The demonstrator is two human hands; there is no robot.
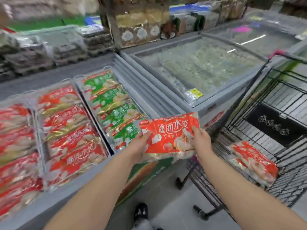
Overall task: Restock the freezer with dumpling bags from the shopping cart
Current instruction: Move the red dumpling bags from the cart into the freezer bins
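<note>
Glossy plastic dumpling bag (169, 136), black wire-metal shopping cart (249, 130)

Both bare arms stretch out from near to far, side by side, a little apart. The left hand (141, 144) grips the left end of a red dumpling bag (171, 130), thumb on top. The right hand (201, 138) grips the right end the same way. The bag is held up between them.

Both hands hold one red plastic dumpling bag (169, 137): the left hand (141, 143) at its left end, the right hand (201, 138) at its right end. It is between the open grey freezer (66, 195) and the black wire shopping cart (259, 100). Another red bag (254, 161) lies in the cart.
</note>
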